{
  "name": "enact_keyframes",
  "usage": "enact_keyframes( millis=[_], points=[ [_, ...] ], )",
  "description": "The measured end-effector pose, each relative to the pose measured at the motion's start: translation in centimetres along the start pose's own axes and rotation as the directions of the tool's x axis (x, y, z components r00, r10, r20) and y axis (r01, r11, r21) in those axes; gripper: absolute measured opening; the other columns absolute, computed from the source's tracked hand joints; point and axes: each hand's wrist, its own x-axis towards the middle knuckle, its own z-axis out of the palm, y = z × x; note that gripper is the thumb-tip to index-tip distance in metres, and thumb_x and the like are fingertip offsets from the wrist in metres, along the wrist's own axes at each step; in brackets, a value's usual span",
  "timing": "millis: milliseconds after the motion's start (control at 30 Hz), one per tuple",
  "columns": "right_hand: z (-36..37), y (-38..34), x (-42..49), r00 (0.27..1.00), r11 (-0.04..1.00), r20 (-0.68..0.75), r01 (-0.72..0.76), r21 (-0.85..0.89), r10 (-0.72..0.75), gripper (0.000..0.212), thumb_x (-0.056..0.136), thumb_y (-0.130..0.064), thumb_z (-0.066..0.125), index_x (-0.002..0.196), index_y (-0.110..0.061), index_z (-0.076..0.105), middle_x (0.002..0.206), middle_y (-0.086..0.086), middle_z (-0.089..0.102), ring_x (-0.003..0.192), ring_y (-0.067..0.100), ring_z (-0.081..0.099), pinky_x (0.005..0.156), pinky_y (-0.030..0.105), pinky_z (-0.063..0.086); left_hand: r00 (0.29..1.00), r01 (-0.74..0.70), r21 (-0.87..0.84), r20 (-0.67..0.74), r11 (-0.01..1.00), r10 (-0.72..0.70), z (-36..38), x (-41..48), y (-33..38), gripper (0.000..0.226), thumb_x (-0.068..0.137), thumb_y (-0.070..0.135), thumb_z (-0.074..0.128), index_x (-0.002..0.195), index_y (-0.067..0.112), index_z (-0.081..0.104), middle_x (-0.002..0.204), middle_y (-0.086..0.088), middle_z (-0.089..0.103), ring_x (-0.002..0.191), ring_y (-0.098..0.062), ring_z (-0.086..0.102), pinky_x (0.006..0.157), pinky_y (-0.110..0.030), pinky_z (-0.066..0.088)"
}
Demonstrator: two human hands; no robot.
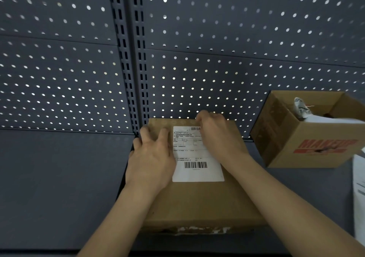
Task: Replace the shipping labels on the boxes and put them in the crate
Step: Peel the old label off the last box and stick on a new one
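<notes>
At centre frame, the left hand (152, 158) lies spread flat on the flat brown cardboard box (199, 201), bracing it. The right hand (215, 132) seems to pinch the white printed shipping label (197, 158) at its top corner; a hurried pull could tear it, leaving scraps.

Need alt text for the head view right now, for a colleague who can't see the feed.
Two bare hands work on a white shipping label stuck to a flat brown cardboard box: the left hand presses beside its left edge, the right hand is at its top right corner. An open brown cardboard box with red print stands to the right, before a dark perforated panel.
</notes>
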Motion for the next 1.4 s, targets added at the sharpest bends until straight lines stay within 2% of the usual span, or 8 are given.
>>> enact_keyframes(
  millis=[133,333,533,700,867,967,1200,1400],
  points=[
    [0.9,1.2,0.1,0.995,0.971,-0.072,-0.047,0.234,0.065,0.016,0.092,-0.011,0.052,0.103,-0.023,0.053,0.087,-0.006,0.063,0.077,0.015,0.06,0.07,0.037,0.052,1.0,0.002,0.001,0.002,1.0,-0.002,-0.1,0.0,0.0,0.038,0.099,0.032,0.035,0.137,0.028,0.037,0.146,-0.014,0.024,0.124,-0.04,0.039,0.091,-0.054,0.047],
    [0.6,1.3,0.3,0.995,0.947,-0.038,-0.078,0.311,0.094,0.013,0.088,-0.016,0.065,0.086,-0.027,0.059,0.075,-0.013,0.064,0.072,0.01,0.064,0.071,0.038,0.057,1.0,0.011,-0.002,0.012,1.0,-0.01,-0.1,0.1,0.0,0.038,0.099,0.032,0.035,0.136,0.028,0.036,0.148,-0.015,0.022,0.126,-0.04,0.037,0.092,-0.053,0.046],
    [0.3,0.7,0.6,0.999,0.987,0.009,-0.055,0.151,0.054,0.015,0.091,-0.006,0.055,0.091,-0.021,0.059,0.08,-0.004,0.059,0.072,0.017,0.059,0.064,0.036,0.054,1.0,0.009,-0.003,0.016,1.0,-0.009,0.0,0.1,0.0,0.038,0.099,0.032,0.035,0.137,0.028,0.036,0.149,-0.014,0.021,0.126,-0.04,0.037,0.094,-0.054,0.045],
    [0.4,0.3,0.4,0.999,1.0,0.038,0.012,-0.009,-0.012,0.024,0.091,0.0,0.049,0.105,-0.019,0.056,0.093,-0.002,0.061,0.091,0.021,0.056,0.058,0.03,0.032,1.0,0.005,-0.004,0.009,1.0,-0.005,0.0,0.1,-0.1,0.038,0.099,0.031,0.035,0.137,0.028,0.037,0.147,-0.014,0.023,0.124,-0.04,0.039,0.093,-0.054,0.046],
    [0.6,1.1,0.6,0.997,0.974,0.002,-0.072,0.216,0.073,0.015,0.094,-0.012,0.052,0.104,-0.022,0.057,0.092,-0.003,0.066,0.085,0.019,0.063,0.072,0.039,0.054,1.0,0.0,-0.01,0.005,1.0,0.0,0.1,0.2,-0.2,0.039,0.099,0.031,0.035,0.138,0.029,0.036,0.148,-0.014,0.022,0.125,-0.04,0.038,0.094,-0.054,0.046],
    [0.1,1.0,1.0,0.994,0.947,0.055,-0.111,0.3,0.1,0.008,0.09,-0.015,0.06,0.093,-0.021,0.06,0.087,-0.005,0.065,0.082,0.013,0.063,0.074,0.04,0.057,1.0,-0.001,-0.008,0.004,1.0,0.002,0.1,0.2,-0.2,0.04,0.099,0.032,0.035,0.138,0.029,0.036,0.149,-0.014,0.022,0.126,-0.04,0.038,0.093,-0.054,0.046],
    [-0.1,0.1,1.9,0.98,0.966,0.127,-0.177,0.19,0.154,0.013,0.088,-0.004,0.057,0.088,-0.016,0.061,0.084,0.002,0.059,0.074,0.021,0.061,0.069,0.039,0.058,1.0,0.0,-0.015,-0.009,1.0,0.0,0.2,0.2,-0.3,0.039,0.099,0.034,0.036,0.138,0.029,0.036,0.148,-0.014,0.022,0.125,-0.039,0.038,0.091,-0.052,0.045],
    [-1.5,-1.5,1.4,0.973,0.991,0.189,-0.131,-0.017,0.132,0.027,0.091,0.007,0.047,0.113,-0.008,0.051,0.104,0.01,0.057,0.091,0.026,0.054,0.065,0.032,0.034,1.0,0.001,-0.018,-0.013,1.0,-0.001,0.1,0.2,-0.3,0.038,0.1,0.034,0.035,0.138,0.029,0.036,0.148,-0.014,0.023,0.125,-0.039,0.038,0.09,-0.051,0.046]
  ],
)
